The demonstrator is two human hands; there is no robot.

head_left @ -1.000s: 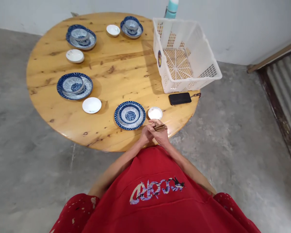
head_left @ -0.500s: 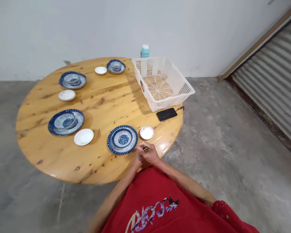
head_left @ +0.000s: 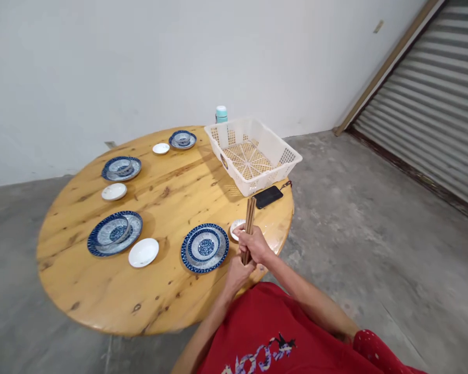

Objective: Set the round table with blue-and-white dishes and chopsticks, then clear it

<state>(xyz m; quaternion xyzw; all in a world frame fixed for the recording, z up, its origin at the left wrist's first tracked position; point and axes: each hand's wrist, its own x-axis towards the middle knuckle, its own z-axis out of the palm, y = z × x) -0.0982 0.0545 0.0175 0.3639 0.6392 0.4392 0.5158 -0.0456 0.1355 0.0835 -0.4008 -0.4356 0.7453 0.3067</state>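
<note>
A bundle of brown wooden chopsticks [head_left: 250, 214] stands nearly upright between my hands at the table's near edge. My right hand [head_left: 255, 243] is wrapped round its middle. Below it, my left hand [head_left: 239, 272] closes round the lower end, most of which is hidden by the fingers. Just left of my hands lies a blue-and-white plate [head_left: 186, 255] with a patterned bowl [head_left: 206, 246] on it. A small white dish [head_left: 236, 226] sits behind my right hand, partly covered by it.
A white plastic basket [head_left: 263, 183] stands at the table's back right, a black phone [head_left: 268, 197] before it and a turquoise bottle [head_left: 221, 115] behind. Along the left and far side of the wooden table [head_left: 171, 208] are several blue-rimmed plates [head_left: 97, 248] with bowls and white dishes [head_left: 143, 253].
The chopsticks have turned from pointing toward the camera to standing nearly upright. My right hand now sits above the left, and the view has tilted upward.
</note>
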